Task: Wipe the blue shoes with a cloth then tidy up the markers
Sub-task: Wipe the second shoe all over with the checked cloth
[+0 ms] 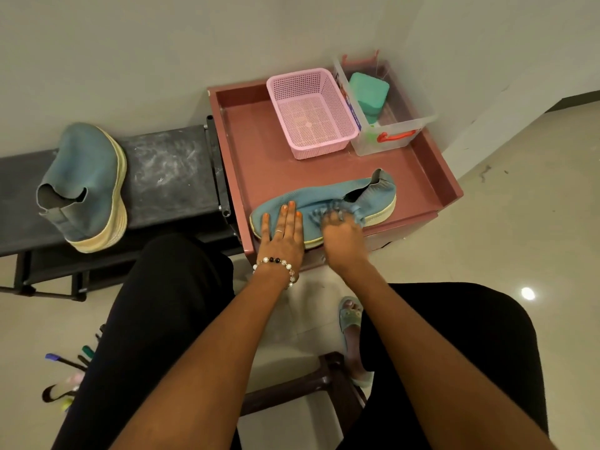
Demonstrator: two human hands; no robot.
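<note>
One blue shoe lies on its side at the front of the maroon tray table. My left hand rests flat on the shoe's toe with fingers spread. My right hand is blurred and bunched on a blue cloth against the shoe's middle. The second blue shoe stands on the dark bench to the left, heel toward me. Several markers lie on the floor at lower left, partly hidden by my leg.
A pink mesh basket and a clear plastic box holding a teal object sit at the back of the tray. A dark stool stands under me. My foot in a green sandal is on the tiled floor.
</note>
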